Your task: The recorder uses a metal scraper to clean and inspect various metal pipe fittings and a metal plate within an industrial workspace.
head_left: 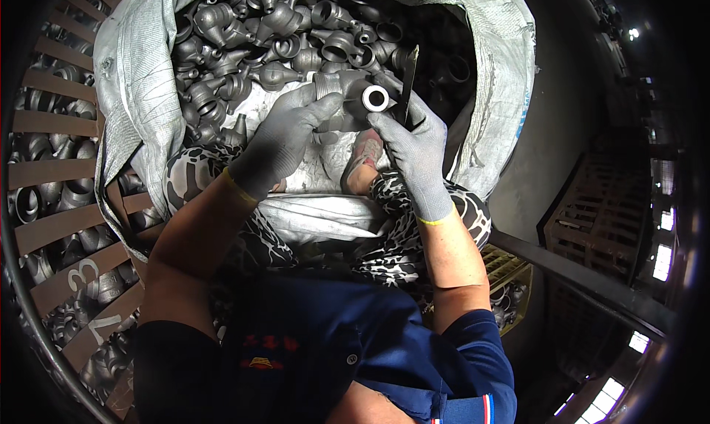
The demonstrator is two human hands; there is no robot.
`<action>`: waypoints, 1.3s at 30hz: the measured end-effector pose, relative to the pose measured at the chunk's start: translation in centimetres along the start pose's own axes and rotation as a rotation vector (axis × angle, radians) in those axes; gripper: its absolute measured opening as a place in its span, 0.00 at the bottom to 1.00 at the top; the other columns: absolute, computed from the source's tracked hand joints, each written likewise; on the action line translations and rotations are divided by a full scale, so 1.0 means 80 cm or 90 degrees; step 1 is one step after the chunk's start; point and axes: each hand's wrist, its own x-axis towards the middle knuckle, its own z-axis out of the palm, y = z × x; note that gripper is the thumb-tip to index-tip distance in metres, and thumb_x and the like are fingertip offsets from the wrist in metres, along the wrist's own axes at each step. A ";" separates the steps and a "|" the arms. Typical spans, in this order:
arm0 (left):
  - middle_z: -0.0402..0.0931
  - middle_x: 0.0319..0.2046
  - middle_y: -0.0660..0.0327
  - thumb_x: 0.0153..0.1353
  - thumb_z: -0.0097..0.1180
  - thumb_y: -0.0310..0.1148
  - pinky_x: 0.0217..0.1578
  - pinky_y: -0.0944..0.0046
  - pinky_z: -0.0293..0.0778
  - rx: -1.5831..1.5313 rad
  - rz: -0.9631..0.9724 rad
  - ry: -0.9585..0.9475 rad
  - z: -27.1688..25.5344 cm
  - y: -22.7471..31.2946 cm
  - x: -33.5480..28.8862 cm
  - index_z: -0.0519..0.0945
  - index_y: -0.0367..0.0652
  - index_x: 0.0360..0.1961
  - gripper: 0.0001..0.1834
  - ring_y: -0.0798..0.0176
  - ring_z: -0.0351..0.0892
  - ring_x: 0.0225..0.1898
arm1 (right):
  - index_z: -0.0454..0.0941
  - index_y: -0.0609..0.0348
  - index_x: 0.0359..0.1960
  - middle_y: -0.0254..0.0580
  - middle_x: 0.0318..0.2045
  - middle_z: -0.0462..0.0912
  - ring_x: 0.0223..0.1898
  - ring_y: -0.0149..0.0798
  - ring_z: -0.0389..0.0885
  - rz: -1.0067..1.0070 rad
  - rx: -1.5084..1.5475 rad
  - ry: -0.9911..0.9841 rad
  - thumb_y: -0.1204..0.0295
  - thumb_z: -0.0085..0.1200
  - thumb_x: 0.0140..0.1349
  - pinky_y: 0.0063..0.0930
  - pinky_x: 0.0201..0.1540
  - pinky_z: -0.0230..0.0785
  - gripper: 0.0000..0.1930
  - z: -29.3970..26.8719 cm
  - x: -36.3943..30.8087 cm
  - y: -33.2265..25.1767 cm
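Note:
Both my hands wear grey knit gloves. My left hand [285, 132] is closed round the ribbed end of a grey metal casting [347, 91], a hollow, fitting-like piece. Its round mouth, with a bright pale rim, faces up toward me. On the other side, my right hand [420, 147] has its thumb close against the casting near that mouth. A narrow, dark, blade-like tool [410, 73] juts up from between the right fingers; its lower end is hidden by the glove. Beyond the hands, many similar castings [281, 25] lie heaped in a white woven sack [503, 54].
The sack's folded rim lies across in front of my legs, and a foot in a shoe [364, 154] shows inside it. Left stands a brown slatted metal crate [55, 174] full of castings. A yellow crate [506, 269], a dark rail [584, 276] and a slatted rack [599, 209] are to the right.

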 end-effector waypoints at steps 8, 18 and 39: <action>0.79 0.43 0.63 0.64 0.48 0.29 0.36 0.73 0.70 0.006 0.007 0.052 0.009 -0.002 -0.001 0.71 0.41 0.57 0.19 0.74 0.78 0.40 | 0.77 0.64 0.53 0.43 0.46 0.82 0.47 0.30 0.79 0.035 0.014 0.018 0.78 0.61 0.51 0.25 0.53 0.69 0.24 0.002 -0.005 -0.005; 0.77 0.32 0.65 0.61 0.52 0.25 0.28 0.78 0.68 0.020 0.037 0.078 0.011 -0.008 0.004 0.75 0.34 0.50 0.15 0.78 0.73 0.28 | 0.75 0.63 0.55 0.47 0.48 0.81 0.51 0.37 0.79 -0.078 -0.095 -0.012 0.77 0.61 0.49 0.27 0.56 0.68 0.27 0.007 -0.010 -0.005; 0.78 0.42 0.56 0.58 0.52 0.22 0.43 0.70 0.74 0.075 0.096 0.051 0.006 -0.005 0.006 0.72 0.26 0.52 0.20 0.69 0.78 0.40 | 0.76 0.62 0.54 0.48 0.46 0.81 0.46 0.36 0.81 -0.115 -0.141 0.019 0.74 0.64 0.49 0.26 0.50 0.71 0.27 0.006 -0.016 -0.013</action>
